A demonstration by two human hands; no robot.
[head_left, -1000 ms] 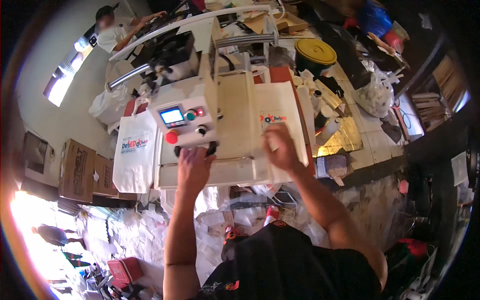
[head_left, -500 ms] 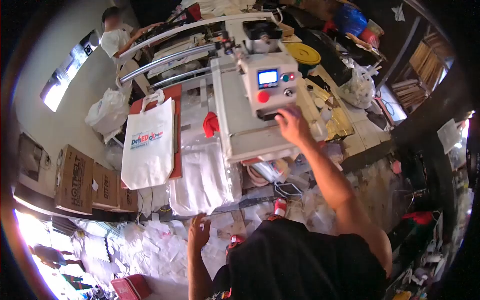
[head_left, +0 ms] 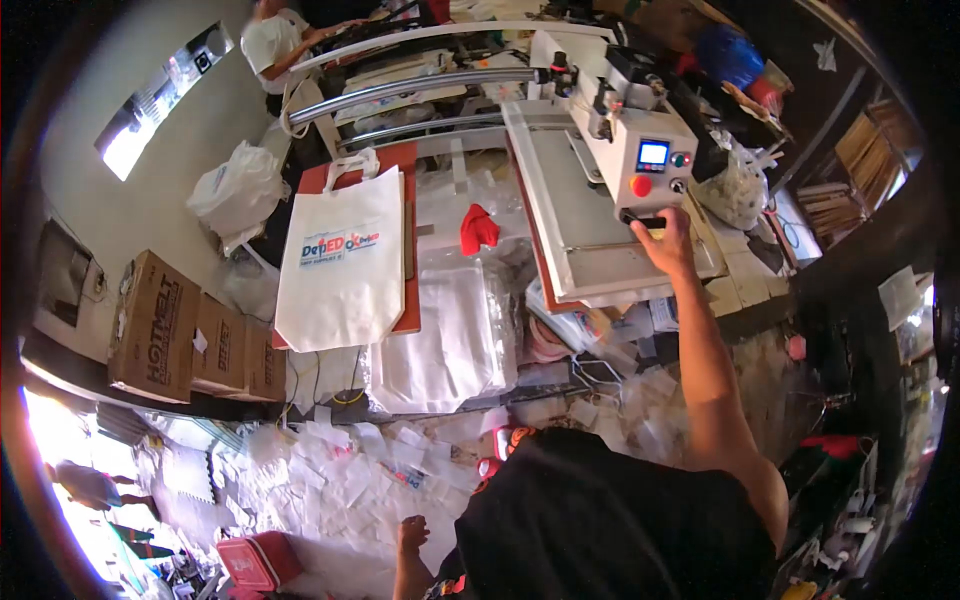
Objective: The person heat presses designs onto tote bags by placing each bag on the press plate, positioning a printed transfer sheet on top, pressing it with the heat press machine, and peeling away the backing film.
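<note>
My right hand (head_left: 668,245) is closed around the black handle (head_left: 652,221) at the front of a heat press (head_left: 625,160). The press head has a lit screen and a red button, and its wide plate lies over the right-hand board. My left hand (head_left: 412,533) hangs low beside my body, fingers loosely bent, holding nothing I can see. To the left, a white tote bag (head_left: 345,270) with blue and red print lies flat on a red-brown board (head_left: 411,215). A red cloth (head_left: 479,230) sits between the two boards, above a plastic-covered white stack (head_left: 440,345).
Metal rails (head_left: 420,85) run left from the press head. Brown cartons (head_left: 155,325) line the left wall. Scraps (head_left: 340,470) litter the floor near a red cooler box (head_left: 258,560). One person (head_left: 272,45) works at the back; another (head_left: 88,485) is at lower left.
The press head has slid right along its rails, with my right hand on its handle. My left hand has dropped lower, away from the plastic-covered stack. The view has shifted somewhat.
</note>
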